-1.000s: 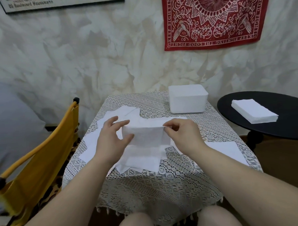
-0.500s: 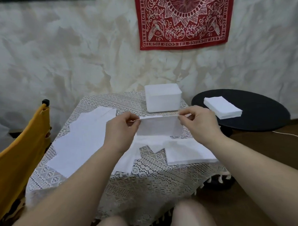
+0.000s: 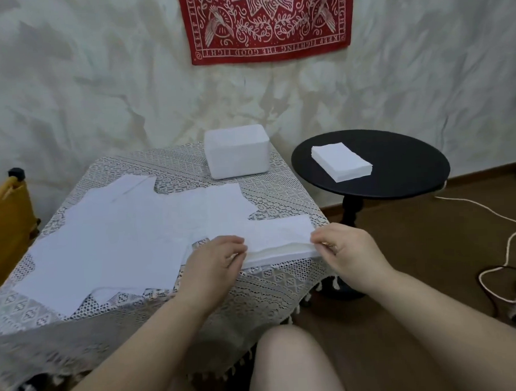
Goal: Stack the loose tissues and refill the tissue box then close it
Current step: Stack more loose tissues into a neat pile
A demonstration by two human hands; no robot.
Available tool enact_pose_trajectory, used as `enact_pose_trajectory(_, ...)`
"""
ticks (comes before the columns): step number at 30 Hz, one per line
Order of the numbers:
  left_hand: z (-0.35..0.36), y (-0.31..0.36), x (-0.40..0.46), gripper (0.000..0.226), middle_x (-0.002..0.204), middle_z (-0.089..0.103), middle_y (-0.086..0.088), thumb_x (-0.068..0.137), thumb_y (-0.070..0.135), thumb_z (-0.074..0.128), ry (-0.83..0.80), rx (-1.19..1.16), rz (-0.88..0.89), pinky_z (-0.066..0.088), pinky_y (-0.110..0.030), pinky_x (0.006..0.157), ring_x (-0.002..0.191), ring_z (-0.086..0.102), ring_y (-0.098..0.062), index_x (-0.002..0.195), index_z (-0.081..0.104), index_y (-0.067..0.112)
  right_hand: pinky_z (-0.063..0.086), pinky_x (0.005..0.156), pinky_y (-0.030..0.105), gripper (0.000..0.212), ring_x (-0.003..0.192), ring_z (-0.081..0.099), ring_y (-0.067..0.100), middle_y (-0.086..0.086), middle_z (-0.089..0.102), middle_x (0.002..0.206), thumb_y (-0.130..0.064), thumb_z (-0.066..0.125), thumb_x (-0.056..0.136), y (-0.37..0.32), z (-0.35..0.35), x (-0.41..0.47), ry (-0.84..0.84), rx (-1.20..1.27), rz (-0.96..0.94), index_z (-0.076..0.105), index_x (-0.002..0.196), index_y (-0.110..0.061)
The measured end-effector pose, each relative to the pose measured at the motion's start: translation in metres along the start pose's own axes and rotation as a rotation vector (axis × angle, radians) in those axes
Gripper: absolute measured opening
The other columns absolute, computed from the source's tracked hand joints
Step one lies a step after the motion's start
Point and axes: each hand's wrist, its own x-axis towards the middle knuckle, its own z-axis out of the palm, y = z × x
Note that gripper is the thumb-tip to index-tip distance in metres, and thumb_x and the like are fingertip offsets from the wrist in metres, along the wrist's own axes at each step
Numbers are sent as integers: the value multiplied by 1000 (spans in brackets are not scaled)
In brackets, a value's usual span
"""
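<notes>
**Two hands hold a tissue on the table**

Here, a small pile of tissues (image 3: 278, 244) lies on the near right corner of the table (image 3: 284, 285). The left hand (image 3: 214, 263) pinches its left end with curled fingers. The right hand (image 3: 346, 250) pinches its right end. More loose tissues (image 3: 119, 239) are spread flat to the left. The white tissue box (image 3: 237, 151) sits at the far edge. Beside the table, a neat stack (image 3: 341, 161) rests on a round black table (image 3: 397, 171).

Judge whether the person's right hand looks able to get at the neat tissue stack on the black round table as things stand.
Probably yes: the tissue stack lies uncovered on the black round table, on the right hand's side, nothing between. The hand now pinches a folded tissue, though.
</notes>
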Motion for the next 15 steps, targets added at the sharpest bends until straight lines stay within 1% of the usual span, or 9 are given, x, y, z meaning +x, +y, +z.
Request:
enact_pose_trajectory(2,0,-1,-3,18,114,65,11,87,22,66,-23,-2,-15,34,-14,88,104,58,-7,103,73,21,54,74,25,17,79,67,14,-2,71,84,3,75,71,0,1,-2,3,-6,-18,73,81,-11)
enact_pose_trajectory(4,1,-5,-6,25,118,61,12,84,26,69,-38,-14,-28,34,-13,90,106,56,-5,109,71,22,55,75,25,17,79,68,15,-1,71,85,3,76,71,1,1,-1,6,-8,-22,74,81,-10)
enact_pose_trajectory(5,2,-7,-8,29,117,60,11,82,28,71,-43,-25,-36,36,-14,90,104,56,-6,111,69,22,54,76,23,17,80,68,14,-1,72,86,2,76,71,1,2,-1,8,-13,-24,74,82,-10)
enact_pose_trajectory(7,4,-11,-10,35,112,61,9,79,31,73,-47,-34,-52,41,-18,88,96,57,-7,113,68,23,52,79,21,15,81,68,14,-1,72,87,1,76,72,3,3,-2,11,-11,-26,75,83,-9)
enact_pose_trajectory(8,5,-12,-11,36,108,62,9,79,32,73,-45,-33,-61,42,-19,85,92,57,-6,113,68,23,52,80,22,15,82,68,14,-1,72,88,1,75,73,3,3,-3,8,-4,-25,75,83,-9)
enact_pose_trajectory(11,5,-12,-11,35,92,60,14,78,32,74,-29,-66,-86,42,-17,79,82,55,0,111,68,23,52,80,22,14,83,68,13,-1,72,89,0,75,74,4,4,-4,2,-9,-28,75,84,-9)
enact_pose_trajectory(14,5,-11,-11,33,85,58,17,76,30,76,-8,-102,-95,44,-17,77,79,55,4,108,70,23,46,83,15,14,83,67,12,-1,72,89,1,74,75,6,5,-3,9,-1,-26,75,85,-9)
enact_pose_trajectory(15,5,-11,-11,32,84,59,17,76,29,76,-2,-109,-98,44,-17,77,79,56,3,107,70,23,45,85,15,14,83,67,12,-1,72,89,1,74,75,6,5,-3,13,5,-23,75,84,-9)
